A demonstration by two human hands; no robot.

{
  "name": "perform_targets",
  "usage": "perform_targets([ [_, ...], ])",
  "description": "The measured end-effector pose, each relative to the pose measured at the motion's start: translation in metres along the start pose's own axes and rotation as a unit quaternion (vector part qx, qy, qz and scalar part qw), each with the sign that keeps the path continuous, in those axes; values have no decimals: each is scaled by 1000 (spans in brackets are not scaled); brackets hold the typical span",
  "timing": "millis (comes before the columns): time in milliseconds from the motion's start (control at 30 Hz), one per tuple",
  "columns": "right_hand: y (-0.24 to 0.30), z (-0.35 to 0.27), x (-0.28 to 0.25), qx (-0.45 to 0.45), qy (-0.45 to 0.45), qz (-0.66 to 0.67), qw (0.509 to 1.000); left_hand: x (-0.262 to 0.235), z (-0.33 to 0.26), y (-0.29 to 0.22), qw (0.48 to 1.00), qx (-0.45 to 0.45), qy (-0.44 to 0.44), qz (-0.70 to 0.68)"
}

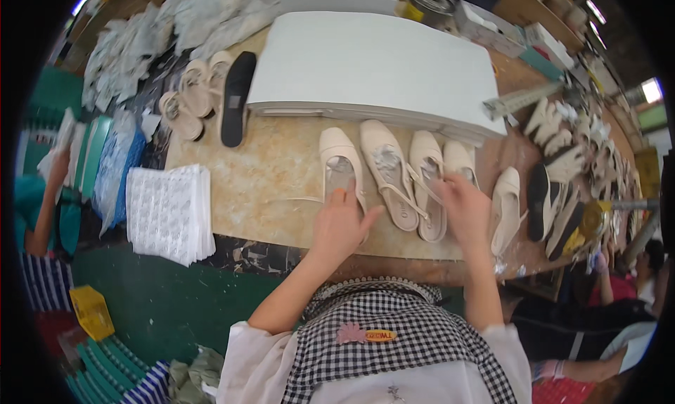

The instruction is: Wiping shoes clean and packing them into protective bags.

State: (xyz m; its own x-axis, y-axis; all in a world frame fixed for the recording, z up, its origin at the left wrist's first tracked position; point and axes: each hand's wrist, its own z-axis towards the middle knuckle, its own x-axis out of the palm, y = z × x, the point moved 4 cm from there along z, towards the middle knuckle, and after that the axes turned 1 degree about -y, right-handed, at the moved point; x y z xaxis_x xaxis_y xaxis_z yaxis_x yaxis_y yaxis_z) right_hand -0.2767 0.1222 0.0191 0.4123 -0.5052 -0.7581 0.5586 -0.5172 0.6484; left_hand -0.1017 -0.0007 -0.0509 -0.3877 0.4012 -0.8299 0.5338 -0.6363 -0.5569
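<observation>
Beige slingback shoes lie soles down in a row before me, toes pointing away. My left hand (339,223) is open over the leftmost shoe (336,138), its fingers reaching into the opening and its thumb spread to the right. Beside it is a second shoe (377,138) with crumpled paper in its toe and a thin strap. At the third shoe (426,145), my right hand (465,206) has its fingertips closed on the strap (425,186). The fourth shoe (458,157) is partly hidden behind that hand. Another shoe (505,193) lies on its side farther right.
A large stack of white sheets (376,63) sits behind the shoes. At left are patterned white sheets (169,211), a dark-soled shoe (238,98) and more beige shoes (195,88). Many shoes (555,151) crowd the right. Other people work at both sides.
</observation>
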Motion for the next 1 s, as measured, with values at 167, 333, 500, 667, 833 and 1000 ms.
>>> perform_targets([
  [167, -77, -32, 31, -27, 40, -172, 984, 20, 22, -16, 994, -76, 76, -31],
  [333, 5, -54, 51, -92, 8, 50, 994, -58, -12, 34, 993, -47, -56, -97],
  [500, 144, 31, 96, -208, 83, 181, 958, -175, 28, 120, 936, -230, -244, -109],
  [667, 188, 40, 77, -415, 89, 201, 883, -213, 99, 332, 959, -185, -213, -9],
  [833, 0, 10, -19, -266, -156, 50, 950, -176, 92, 375, 970, -90, -224, 31],
  [1000, -215, -101, -159, 93, -369, -215, 900, -145, 60, 164, 938, 34, -342, 50],
])
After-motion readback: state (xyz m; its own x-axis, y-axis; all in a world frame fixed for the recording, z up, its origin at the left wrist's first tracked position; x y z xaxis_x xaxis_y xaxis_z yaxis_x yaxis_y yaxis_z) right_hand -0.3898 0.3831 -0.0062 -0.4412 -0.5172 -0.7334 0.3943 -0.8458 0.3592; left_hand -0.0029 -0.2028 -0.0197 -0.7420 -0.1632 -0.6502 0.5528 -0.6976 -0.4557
